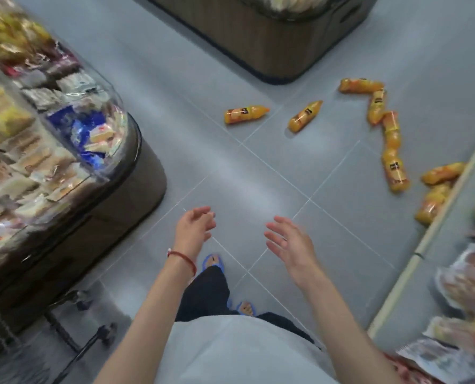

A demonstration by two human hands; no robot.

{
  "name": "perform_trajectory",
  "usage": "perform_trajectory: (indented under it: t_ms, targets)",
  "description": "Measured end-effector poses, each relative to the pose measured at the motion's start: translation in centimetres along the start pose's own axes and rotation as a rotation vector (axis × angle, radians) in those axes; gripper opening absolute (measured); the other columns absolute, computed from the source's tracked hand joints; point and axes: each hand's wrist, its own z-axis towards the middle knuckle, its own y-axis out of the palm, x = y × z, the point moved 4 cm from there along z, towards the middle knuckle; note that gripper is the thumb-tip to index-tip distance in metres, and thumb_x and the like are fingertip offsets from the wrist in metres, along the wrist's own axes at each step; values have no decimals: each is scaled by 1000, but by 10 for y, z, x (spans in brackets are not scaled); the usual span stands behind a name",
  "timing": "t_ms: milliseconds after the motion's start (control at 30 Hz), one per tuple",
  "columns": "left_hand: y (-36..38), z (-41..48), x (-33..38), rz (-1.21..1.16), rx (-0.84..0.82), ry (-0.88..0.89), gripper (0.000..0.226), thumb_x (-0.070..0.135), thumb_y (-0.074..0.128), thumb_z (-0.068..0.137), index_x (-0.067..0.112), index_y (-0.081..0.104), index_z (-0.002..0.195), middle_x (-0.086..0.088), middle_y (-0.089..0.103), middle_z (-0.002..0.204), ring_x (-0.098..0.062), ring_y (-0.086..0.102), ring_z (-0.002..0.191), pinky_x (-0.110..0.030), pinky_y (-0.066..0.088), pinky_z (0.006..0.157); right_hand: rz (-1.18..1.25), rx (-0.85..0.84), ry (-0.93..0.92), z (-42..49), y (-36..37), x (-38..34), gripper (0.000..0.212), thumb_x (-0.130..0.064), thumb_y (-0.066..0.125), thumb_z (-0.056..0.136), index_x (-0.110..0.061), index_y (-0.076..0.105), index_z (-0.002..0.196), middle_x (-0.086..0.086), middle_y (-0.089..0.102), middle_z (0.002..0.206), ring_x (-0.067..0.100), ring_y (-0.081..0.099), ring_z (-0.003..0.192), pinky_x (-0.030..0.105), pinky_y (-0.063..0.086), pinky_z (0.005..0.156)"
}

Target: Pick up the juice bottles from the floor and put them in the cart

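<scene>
Juice bottles (pixel 395 173) lie flat on the floor (pixel 258 176), well ahead & to the right. Left bottle (pixel 246 114) lies sideways, cap to the right. Next bottle (pixel 305 116) slants, cap up & right. L hand (pixel 196 225) & R hand (pixel 289 239) hang over the floor: fingers loose, spread, holding nothing.

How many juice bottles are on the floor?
8 bottles: two apart in the middle, four in a crooked chain further right, two by the shelf edge. More may hide there.
</scene>
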Motion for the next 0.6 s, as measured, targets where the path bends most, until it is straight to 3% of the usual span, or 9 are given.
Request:
perform_trajectory:
  t_ms: [100,167,267,400,600]
  targets:
    - [53,36,28,58,-99,-1,18,7,53,102,11,58,119,-8,63,109,-19,61,93,-27,45,76,64,62,-7,28,-17,-39,23,-12,56,105,-10,62,127,10,70,114,23,68,95,32,55,85]
    - [90,64,47,95,-172,-18,18,7,52,102,12,58,118,-9,63,113,-22,60,99,-28,45,79,104,113,-19,49,-27,-68,22,-11,56,105,-10,63,126,9,71,111,22,68,95,36,55,91]
    - [141,108,82,142,-267,-18,17,6,52,101,13,58,115,-7,64,110,-17,62,90,-28,46,78,155,189,-33,78,-35,-110,25,-11,58,104,-9,64,127,8,72,109,23,68,98,41,53,101]
    - [199,161,133,235,-356,8,13,9,58,100,16,61,110,-4,67,105,-12,64,84,-27,48,76,231,243,-36,114,-39,-157,26,-14,59,103,-10,64,128,9,73,117,24,70,103,41,54,101]
    - [276,228,197,305,-403,27,12,12,60,98,21,64,104,-2,68,103,-13,66,87,-29,50,79,344,300,-42,176,-47,-229,22,-14,61,102,-12,66,124,8,74,113,24,71,101,40,55,98]
